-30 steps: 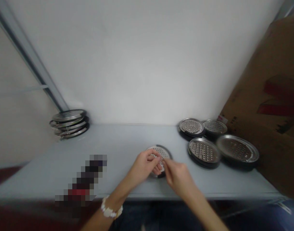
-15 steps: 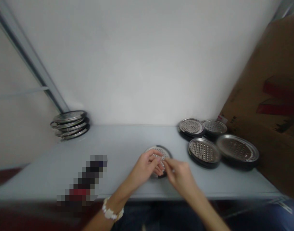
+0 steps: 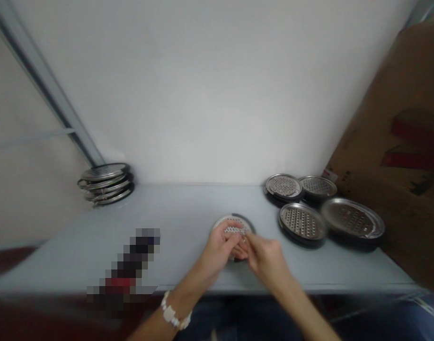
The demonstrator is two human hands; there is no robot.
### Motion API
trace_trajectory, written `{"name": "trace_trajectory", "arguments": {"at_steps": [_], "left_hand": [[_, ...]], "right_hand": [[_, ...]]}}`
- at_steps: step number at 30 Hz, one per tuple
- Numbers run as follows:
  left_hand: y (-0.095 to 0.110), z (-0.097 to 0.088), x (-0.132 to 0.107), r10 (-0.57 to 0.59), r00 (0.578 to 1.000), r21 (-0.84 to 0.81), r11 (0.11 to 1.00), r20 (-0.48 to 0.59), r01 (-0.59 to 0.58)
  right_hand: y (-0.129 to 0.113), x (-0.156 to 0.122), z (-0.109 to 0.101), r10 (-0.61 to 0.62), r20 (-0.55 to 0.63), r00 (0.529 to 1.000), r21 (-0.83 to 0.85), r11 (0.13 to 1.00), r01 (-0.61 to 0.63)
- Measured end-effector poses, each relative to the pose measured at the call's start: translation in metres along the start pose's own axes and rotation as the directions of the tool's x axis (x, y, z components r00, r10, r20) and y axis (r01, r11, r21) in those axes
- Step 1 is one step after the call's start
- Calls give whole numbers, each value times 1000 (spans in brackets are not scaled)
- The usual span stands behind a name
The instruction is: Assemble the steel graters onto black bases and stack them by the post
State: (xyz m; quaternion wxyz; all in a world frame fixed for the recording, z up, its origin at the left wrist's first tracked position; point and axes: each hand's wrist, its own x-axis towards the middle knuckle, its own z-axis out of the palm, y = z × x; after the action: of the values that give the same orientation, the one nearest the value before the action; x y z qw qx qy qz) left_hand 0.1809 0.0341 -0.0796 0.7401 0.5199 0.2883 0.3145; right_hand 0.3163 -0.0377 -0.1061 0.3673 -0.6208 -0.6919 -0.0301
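Observation:
A round metal grater (image 3: 225,219) with a dark-edged rim lies flat near the front of the table, partly hidden by my hands. Over it, my left hand (image 3: 217,248) has its fingers curled and the thumb pressed in toward them. My right hand (image 3: 268,255) is closed in a pinch, its fingertips meeting those of the left. Something small and pale shows between the fingertips, too blurred to name.
On the right stand several piles of round graters, the nearest pile (image 3: 304,222) beside a larger one (image 3: 353,218). Another stack (image 3: 108,182) is at the back left. A cardboard box (image 3: 390,189) borders the right side. A pixelated dark patch (image 3: 131,260) lies front left.
Both hands stay together over the grater, with the fingertips shifting slightly. The left forearm has moved a little to the right. The view has shifted slightly.

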Motion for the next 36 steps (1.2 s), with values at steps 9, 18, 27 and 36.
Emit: {"name": "trace_trajectory", "arguments": {"at_steps": [9, 18, 27, 36], "left_hand": [[-8, 5, 4, 75, 993, -94, 992, -90, -83], [24, -8, 0, 254, 956, 35, 967, -144, -252], [14, -22, 4, 354, 933, 511, 792, 63, -335], [19, -17, 0, 370, 924, 547, 757, 93, -358]], "right_hand": [[1, -3, 4, -17, -46, 999, -45, 999, 15], [-4, 1, 7, 38, -2, 999, 76, 996, -38], [-11, 9, -5, 239, 65, 969, 352, 903, -246], [-5, 14, -14, 258, 177, 950, 602, 735, -312]]}}
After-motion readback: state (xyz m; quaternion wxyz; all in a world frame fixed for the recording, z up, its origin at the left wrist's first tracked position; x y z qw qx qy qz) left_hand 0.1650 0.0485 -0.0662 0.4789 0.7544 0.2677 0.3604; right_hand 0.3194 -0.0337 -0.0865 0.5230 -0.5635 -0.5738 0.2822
